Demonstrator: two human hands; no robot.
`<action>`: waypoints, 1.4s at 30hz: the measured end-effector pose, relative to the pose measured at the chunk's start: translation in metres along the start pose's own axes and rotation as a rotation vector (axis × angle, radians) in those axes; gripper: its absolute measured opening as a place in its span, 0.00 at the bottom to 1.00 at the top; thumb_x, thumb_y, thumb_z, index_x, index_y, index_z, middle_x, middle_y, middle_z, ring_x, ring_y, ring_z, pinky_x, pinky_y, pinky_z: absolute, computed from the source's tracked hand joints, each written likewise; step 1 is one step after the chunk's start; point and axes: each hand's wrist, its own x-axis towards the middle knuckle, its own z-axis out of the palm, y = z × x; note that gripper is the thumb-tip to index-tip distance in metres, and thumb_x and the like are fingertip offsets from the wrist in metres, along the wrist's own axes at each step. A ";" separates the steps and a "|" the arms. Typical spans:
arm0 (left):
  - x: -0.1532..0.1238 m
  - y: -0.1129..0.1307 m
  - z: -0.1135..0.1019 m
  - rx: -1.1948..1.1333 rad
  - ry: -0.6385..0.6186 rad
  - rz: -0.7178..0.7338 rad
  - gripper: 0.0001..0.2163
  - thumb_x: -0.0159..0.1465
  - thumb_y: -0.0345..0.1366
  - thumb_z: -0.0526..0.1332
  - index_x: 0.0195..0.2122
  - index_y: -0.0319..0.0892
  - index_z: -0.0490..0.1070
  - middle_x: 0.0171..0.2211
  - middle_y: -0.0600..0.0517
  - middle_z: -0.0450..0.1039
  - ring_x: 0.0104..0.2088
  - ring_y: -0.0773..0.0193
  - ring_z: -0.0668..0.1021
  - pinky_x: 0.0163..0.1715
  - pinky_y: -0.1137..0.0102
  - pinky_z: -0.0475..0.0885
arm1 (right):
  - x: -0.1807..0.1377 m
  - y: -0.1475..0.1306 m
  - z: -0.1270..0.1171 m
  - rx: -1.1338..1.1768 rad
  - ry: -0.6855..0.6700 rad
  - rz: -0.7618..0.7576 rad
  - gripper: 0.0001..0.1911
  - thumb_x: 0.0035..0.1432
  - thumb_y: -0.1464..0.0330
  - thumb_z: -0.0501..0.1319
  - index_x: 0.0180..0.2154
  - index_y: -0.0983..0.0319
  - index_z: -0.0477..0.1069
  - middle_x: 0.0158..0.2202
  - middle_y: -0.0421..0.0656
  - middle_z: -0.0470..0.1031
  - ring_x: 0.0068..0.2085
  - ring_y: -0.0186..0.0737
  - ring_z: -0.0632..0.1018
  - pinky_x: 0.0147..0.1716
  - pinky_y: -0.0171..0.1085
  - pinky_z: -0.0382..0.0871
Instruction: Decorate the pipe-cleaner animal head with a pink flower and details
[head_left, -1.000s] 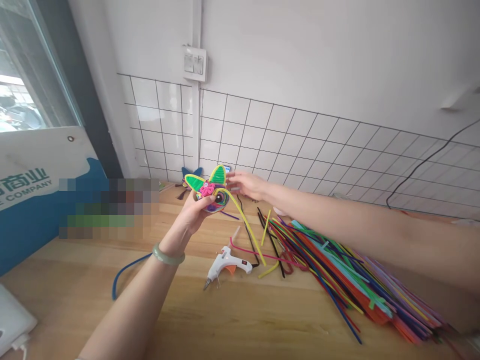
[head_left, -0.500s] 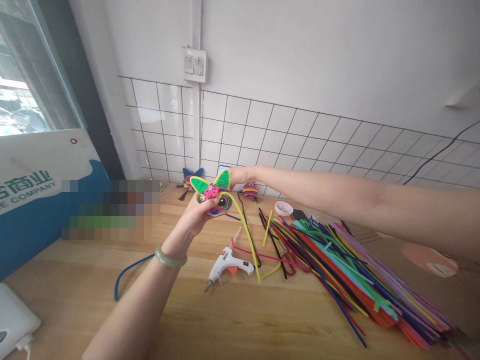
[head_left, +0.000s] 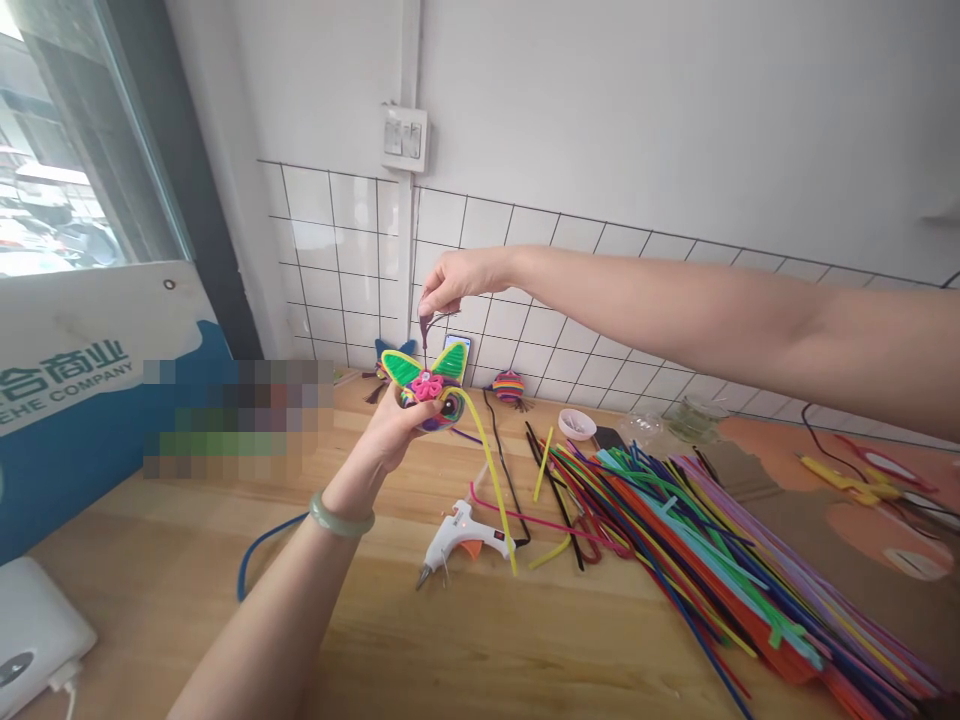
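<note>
My left hand (head_left: 396, 424) is closed around a pipe-cleaner animal head (head_left: 427, 388) with green, yellow-edged ears, a pink flower and a round black eye. Above it, my right hand (head_left: 451, 282) pinches a dark brown tassel (head_left: 425, 330); its thin cord runs down to the flower between the ears. From the head a long yellow pipe cleaner (head_left: 491, 470) arches down towards the table. Below lies a white hot glue gun (head_left: 459, 540), its orange trigger showing.
A large bundle of coloured pipe cleaners (head_left: 697, 560) covers the right side. Behind are a striped ball-like piece (head_left: 509, 386), a pink dish (head_left: 577, 425), a phone (head_left: 458, 350) and a blue-eared piece (head_left: 395, 352). Yellow-handled pliers (head_left: 851, 484) lie far right. A white device (head_left: 45, 625) sits left.
My right hand has risen from behind the head to above it, bringing the dark tassel into view. My left hand still holds the head in nearly the same place.
</note>
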 end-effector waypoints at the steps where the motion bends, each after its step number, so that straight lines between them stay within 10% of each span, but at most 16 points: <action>1: 0.000 0.001 0.001 0.013 0.001 -0.003 0.25 0.45 0.36 0.73 0.45 0.44 0.69 0.43 0.46 0.78 0.39 0.53 0.80 0.34 0.66 0.76 | 0.000 -0.004 0.001 -0.001 -0.009 0.006 0.10 0.50 0.65 0.72 0.27 0.65 0.78 0.19 0.37 0.67 0.22 0.29 0.66 0.26 0.34 0.63; 42: 0.004 -0.001 -0.010 0.107 -0.026 -0.121 0.26 0.46 0.35 0.74 0.47 0.43 0.70 0.45 0.42 0.78 0.39 0.51 0.81 0.35 0.59 0.78 | 0.002 0.013 0.002 -0.009 0.010 0.060 0.07 0.50 0.67 0.70 0.25 0.64 0.76 0.20 0.38 0.70 0.23 0.30 0.69 0.26 0.32 0.67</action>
